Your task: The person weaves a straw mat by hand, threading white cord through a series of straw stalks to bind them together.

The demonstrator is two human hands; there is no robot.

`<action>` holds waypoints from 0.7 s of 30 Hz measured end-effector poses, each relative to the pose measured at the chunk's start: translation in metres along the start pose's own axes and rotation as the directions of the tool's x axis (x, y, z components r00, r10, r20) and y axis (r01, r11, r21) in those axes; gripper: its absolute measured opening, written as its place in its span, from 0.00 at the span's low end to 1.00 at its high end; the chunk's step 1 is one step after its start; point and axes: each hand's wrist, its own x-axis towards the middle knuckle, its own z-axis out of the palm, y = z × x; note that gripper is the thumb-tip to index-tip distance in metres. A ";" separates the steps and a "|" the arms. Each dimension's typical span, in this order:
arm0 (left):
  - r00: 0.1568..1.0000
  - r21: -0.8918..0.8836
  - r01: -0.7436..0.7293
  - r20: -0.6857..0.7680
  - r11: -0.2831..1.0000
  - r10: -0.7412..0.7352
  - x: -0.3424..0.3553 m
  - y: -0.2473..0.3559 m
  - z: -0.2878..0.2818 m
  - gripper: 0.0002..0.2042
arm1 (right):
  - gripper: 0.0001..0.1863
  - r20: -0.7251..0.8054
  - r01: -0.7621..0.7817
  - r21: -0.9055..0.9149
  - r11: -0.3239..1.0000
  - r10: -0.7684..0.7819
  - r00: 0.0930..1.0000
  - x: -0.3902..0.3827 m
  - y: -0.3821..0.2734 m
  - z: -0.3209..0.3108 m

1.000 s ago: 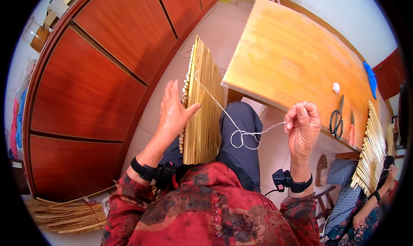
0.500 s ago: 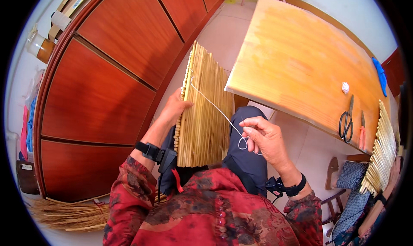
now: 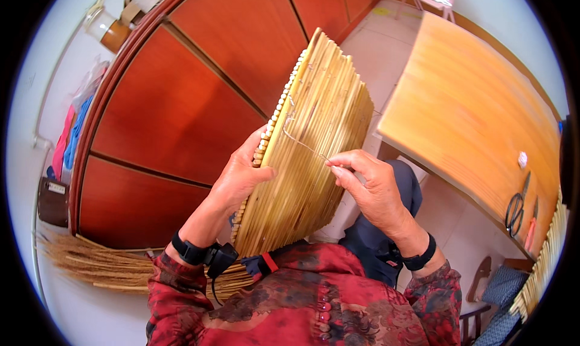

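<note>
Above the person's lap sits a stalk panel, tilted, that looks light, dry and stiff lengthwise; the stalks could probably split if squeezed hard at 1 spot. Its left edge, by the row of pale, rounded stalk ends, seems the best place to hold. There the left hand grips it, thumb on the face, other fingers mostly hidden behind. Apart from it, the right hand pinches a thin thread that leads from the face and should be limp. The panel's long axis runs from near the red shirt away and rightward, with the visible stalks lying along it
</note>
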 end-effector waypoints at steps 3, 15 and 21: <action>0.999 -0.031 -0.047 -0.001 0.998 0.047 -0.023 0.009 -0.013 0.35 | 0.06 0.042 0.128 -0.025 0.991 -0.127 0.991 0.020 -0.012 0.023; 0.998 -0.214 0.023 0.068 0.977 -0.008 -0.057 0.016 -0.020 0.35 | 0.06 0.033 0.199 -0.069 0.977 -0.197 0.980 0.030 -0.015 0.057; 0.996 -0.252 -0.008 0.084 0.968 0.030 -0.047 0.006 -0.017 0.36 | 0.05 -0.130 0.053 0.075 0.996 -0.043 0.991 0.025 -0.019 0.060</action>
